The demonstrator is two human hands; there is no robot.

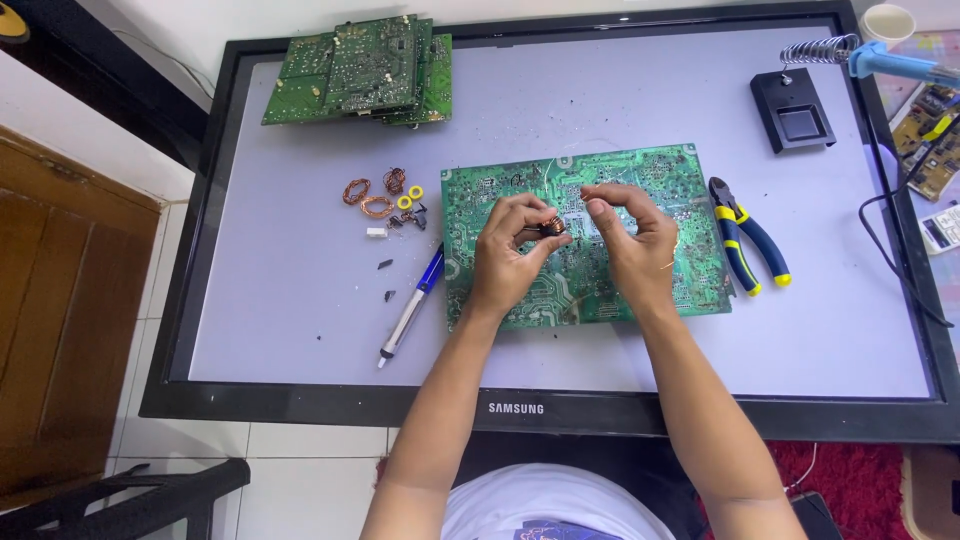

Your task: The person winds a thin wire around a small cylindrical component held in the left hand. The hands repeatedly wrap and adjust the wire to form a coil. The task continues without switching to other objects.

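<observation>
My left hand (508,255) pinches a small copper-wound coil (551,227) between thumb and fingers, held just above a large green circuit board (690,190) lying solder side up. My right hand (630,240) is raised beside it with thumb and forefinger pinched together near the coil, seemingly on a thin wire that is too fine to make out. Both hands hover over the board's middle. The board rests on a flat-lying monitor screen (300,270) used as a work surface.
Blue and yellow pliers (745,235) lie right of the board. A desoldering pump (412,305) lies to its left. Loose copper coils and small parts (385,195) sit further left. Stacked green boards (360,70) are at the back left, a soldering iron on its stand (800,100) at the back right.
</observation>
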